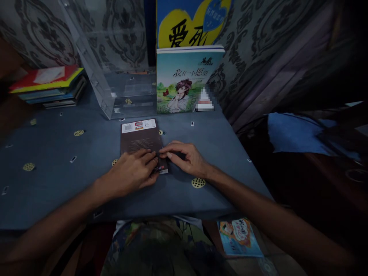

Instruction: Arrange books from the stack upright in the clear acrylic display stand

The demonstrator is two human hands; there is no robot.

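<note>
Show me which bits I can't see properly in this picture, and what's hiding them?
All in the head view:
Dark brown rectangular book: its lower-left part is under the bare left hand; its fine print is too small.
Bare right hand: its curled fingers hide whether they pinch anything.
Big blue-and-yellow book cover: top cut off by the picture's edge, bottom behind the teal illustrated book.

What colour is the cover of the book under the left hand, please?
The book's cover looks dark brown, best seen in the head view.

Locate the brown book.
Head view: the brown book lies left of centre on the tablecloth, partly under the left hand, the right hand at its right edge.
</note>
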